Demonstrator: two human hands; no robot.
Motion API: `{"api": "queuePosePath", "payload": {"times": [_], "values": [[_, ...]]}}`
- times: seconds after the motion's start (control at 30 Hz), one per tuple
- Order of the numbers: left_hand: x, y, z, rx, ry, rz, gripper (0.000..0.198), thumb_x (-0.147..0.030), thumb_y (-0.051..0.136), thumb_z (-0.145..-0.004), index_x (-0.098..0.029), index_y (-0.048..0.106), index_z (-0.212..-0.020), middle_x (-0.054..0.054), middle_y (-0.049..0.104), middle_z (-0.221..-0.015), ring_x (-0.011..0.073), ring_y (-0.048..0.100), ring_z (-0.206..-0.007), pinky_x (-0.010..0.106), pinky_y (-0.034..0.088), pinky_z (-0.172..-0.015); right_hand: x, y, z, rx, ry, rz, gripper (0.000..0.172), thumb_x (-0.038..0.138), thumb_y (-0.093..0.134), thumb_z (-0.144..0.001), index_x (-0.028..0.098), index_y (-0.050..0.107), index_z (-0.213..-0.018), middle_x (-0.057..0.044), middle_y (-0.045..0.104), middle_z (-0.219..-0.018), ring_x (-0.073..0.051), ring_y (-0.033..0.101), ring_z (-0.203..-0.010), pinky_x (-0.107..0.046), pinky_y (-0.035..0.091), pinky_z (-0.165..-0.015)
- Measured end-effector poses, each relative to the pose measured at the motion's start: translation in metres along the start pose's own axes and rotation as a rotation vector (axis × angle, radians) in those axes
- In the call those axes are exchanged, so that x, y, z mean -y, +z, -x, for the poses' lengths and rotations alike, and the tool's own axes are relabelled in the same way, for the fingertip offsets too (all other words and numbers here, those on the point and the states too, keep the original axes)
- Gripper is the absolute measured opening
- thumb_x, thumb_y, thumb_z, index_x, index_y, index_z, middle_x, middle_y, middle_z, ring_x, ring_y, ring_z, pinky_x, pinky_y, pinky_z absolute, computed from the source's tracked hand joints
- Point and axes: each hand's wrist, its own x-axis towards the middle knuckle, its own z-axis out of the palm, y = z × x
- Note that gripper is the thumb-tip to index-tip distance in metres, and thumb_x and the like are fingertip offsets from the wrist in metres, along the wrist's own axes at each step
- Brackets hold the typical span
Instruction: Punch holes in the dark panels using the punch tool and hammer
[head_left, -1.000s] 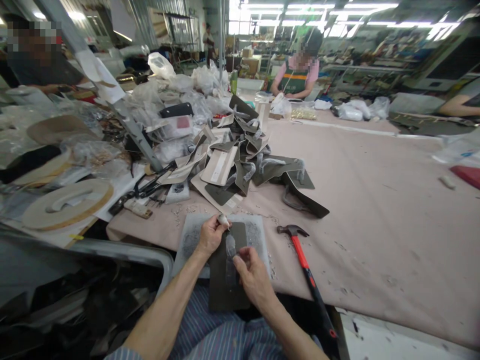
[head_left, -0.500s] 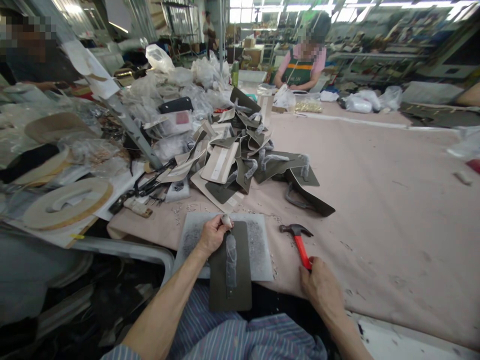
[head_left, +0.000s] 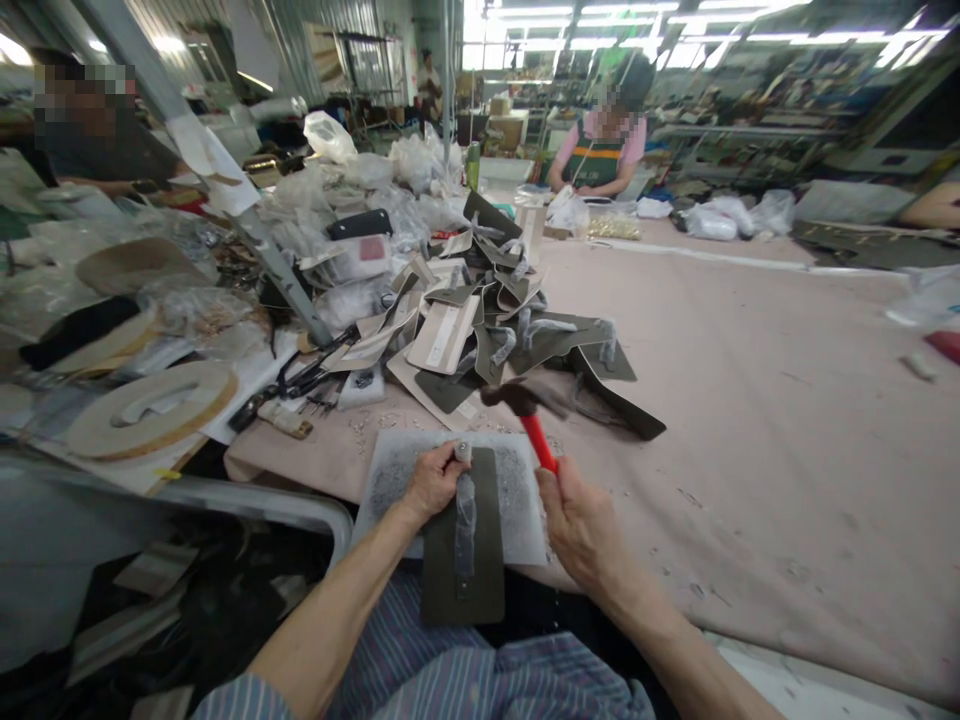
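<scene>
My left hand [head_left: 433, 482] is closed round a short whitish cylindrical tool [head_left: 463, 452], held at the upper end of a dark olive panel [head_left: 486, 560]. Down the panel's middle runs a strap handle [head_left: 466, 525] wrapped in clear plastic. The panel lies partly on a pale, scuffed board [head_left: 386, 485], its lower end overhanging toward my lap. In my right hand [head_left: 581, 515] is a claw hammer [head_left: 538, 440] by its red handle. Its head is raised, blurred, to the right of and above the whitish tool, apart from it.
Beyond the board lies a heap of similar panels [head_left: 442, 335] with wrapped handles. To the left are a tape roll [head_left: 154, 408], pliers-like tools [head_left: 289, 385] and plastic bags [head_left: 337, 180]. A slanted metal post [head_left: 277, 265] rises there. A person [head_left: 600, 155] works across the table [head_left: 750, 400].
My right hand has lifted the hammer from the table and brought it left, toward the whitish tool. My left hand stays on that tool, which now looks more upright. The view has shifted slightly.
</scene>
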Motion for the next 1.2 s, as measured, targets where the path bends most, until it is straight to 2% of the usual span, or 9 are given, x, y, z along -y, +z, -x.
{"api": "queuePosePath", "payload": {"times": [0.1, 0.17, 0.27, 0.37, 0.57, 0.73, 0.97, 1.1, 1.2], "values": [[-0.003, -0.002, 0.001, 0.0, 0.026, -0.027, 0.012, -0.017, 0.055, -0.083, -0.019, 0.067, -0.083, 0.001, 0.068, -0.075, 0.0159, 0.062, -0.071, 0.025, 0.047, -0.07, 0.009, -0.007, -0.009, 0.191, -0.143, 0.301, 0.023, 0.038, 0.039, -0.095, 0.022, 0.046, -0.08, 0.002, 0.043, -0.054, -0.012, 0.032, -0.045, -0.029, 0.015, -0.049], [-0.005, -0.002, 0.002, 0.005, 0.035, -0.022, 0.013, -0.017, 0.055, -0.084, -0.019, 0.068, -0.083, 0.001, 0.068, -0.075, 0.0161, 0.062, -0.072, 0.025, 0.047, -0.071, 0.021, -0.023, -0.015, 0.214, -0.182, 0.354, 0.024, 0.037, 0.039, -0.096, 0.022, 0.045, -0.078, 0.003, 0.042, -0.052, -0.01, 0.028, -0.043, -0.029, 0.013, -0.048], [-0.008, -0.003, 0.002, 0.019, 0.042, -0.022, 0.013, -0.017, 0.056, -0.083, -0.02, 0.069, -0.083, 0.001, 0.069, -0.077, 0.0167, 0.063, -0.074, 0.026, 0.048, -0.074, 0.046, -0.049, -0.018, -0.08, -0.288, 0.212, 0.028, 0.044, 0.037, -0.099, 0.023, 0.047, -0.083, 0.004, 0.045, -0.056, -0.011, 0.035, -0.044, -0.027, 0.02, -0.047], [-0.009, -0.003, 0.002, 0.011, 0.041, -0.027, 0.015, -0.015, 0.056, -0.081, -0.02, 0.07, -0.085, 0.001, 0.07, -0.079, 0.0174, 0.064, -0.076, 0.026, 0.049, -0.076, 0.052, -0.049, -0.012, -0.372, -0.297, 0.047, 0.03, 0.045, 0.032, -0.102, 0.022, 0.049, -0.096, 0.002, 0.05, -0.065, -0.013, 0.045, -0.052, -0.027, 0.032, -0.051], [-0.009, -0.003, 0.003, 0.03, 0.052, -0.049, 0.016, -0.017, 0.055, -0.085, -0.02, 0.071, -0.088, 0.002, 0.071, -0.079, 0.0173, 0.064, -0.074, 0.026, 0.048, -0.073, -0.001, -0.011, 0.001, 0.162, -0.162, 0.337, 0.028, 0.041, 0.039, -0.097, 0.022, 0.048, -0.077, 0.003, 0.047, -0.051, -0.011, 0.032, -0.042, -0.029, 0.015, -0.048], [-0.008, -0.004, 0.003, 0.04, 0.052, -0.043, 0.016, -0.017, 0.055, -0.085, -0.019, 0.07, -0.087, 0.001, 0.07, -0.079, 0.017, 0.064, -0.077, 0.026, 0.047, -0.075, -0.036, -0.015, 0.009, 0.256, 0.007, 0.485, 0.027, 0.04, 0.033, -0.1, 0.022, 0.049, -0.087, 0.0, 0.054, -0.059, -0.015, 0.047, -0.05, -0.028, 0.02, -0.052], [-0.007, -0.002, 0.004, 0.025, 0.065, -0.012, 0.013, -0.016, 0.057, -0.083, -0.019, 0.07, -0.081, 0.0, 0.068, -0.077, 0.0157, 0.063, -0.074, 0.024, 0.047, -0.072, -0.106, -0.004, 0.012, 0.134, 0.253, 0.532, 0.031, 0.036, 0.029, -0.099, 0.018, 0.054, -0.093, -0.012, 0.065, -0.081, -0.026, 0.062, -0.074, -0.034, 0.042, -0.064], [-0.004, -0.001, 0.002, -0.028, 0.022, 0.028, 0.008, -0.024, 0.065, -0.081, -0.019, 0.07, -0.085, 0.0, 0.068, -0.078, 0.016, 0.062, -0.073, 0.025, 0.048, -0.071, -0.063, 0.026, 0.012, -0.071, 0.046, 0.403, 0.042, 0.04, 0.036, -0.097, 0.012, 0.05, -0.124, -0.022, 0.058, -0.122, -0.032, 0.059, -0.108, -0.042, 0.048, -0.084], [-0.002, -0.001, 0.002, -0.087, -0.052, 0.073, 0.015, -0.031, 0.071, -0.078, -0.018, 0.068, -0.084, 0.0, 0.066, -0.076, 0.0159, 0.06, -0.071, 0.025, 0.048, -0.068, -0.014, 0.076, 0.018, 0.038, -0.148, 0.177, 0.05, 0.041, 0.044, -0.095, 0.017, 0.042, -0.138, -0.016, 0.062, -0.121, -0.027, 0.065, -0.102, -0.037, 0.053, -0.08]]}}
